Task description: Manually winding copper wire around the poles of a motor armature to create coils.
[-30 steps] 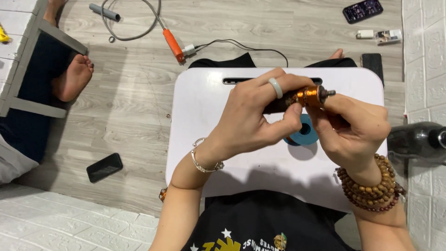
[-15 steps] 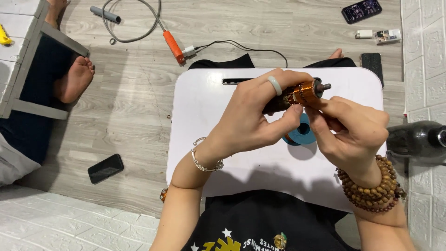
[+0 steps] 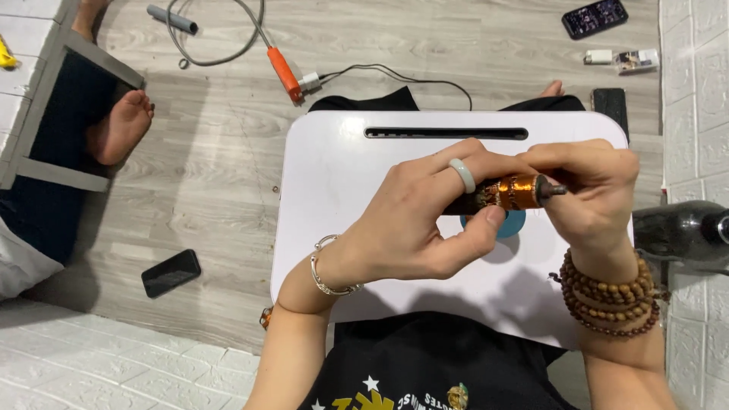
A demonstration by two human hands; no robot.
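Both hands work over a white lap table (image 3: pixel 342 197). The left hand (image 3: pixel 414 220) wraps its fingers around a small motor rotor (image 3: pixel 505 193), thumb pressed underneath; its copper winding and short shaft end show at the right. The right hand (image 3: pixel 596 193) pinches that shaft end, fingers closed tight on it.

Progress: the winding looks whole and in place; whether anything has been fitted or removed cannot be told from here.

A blue disc (image 3: pixel 516 225) lies on the table just under the rotor, mostly hidden. No container in view; the slot (image 3: pixel 446 134) at the table's far edge holds nothing.
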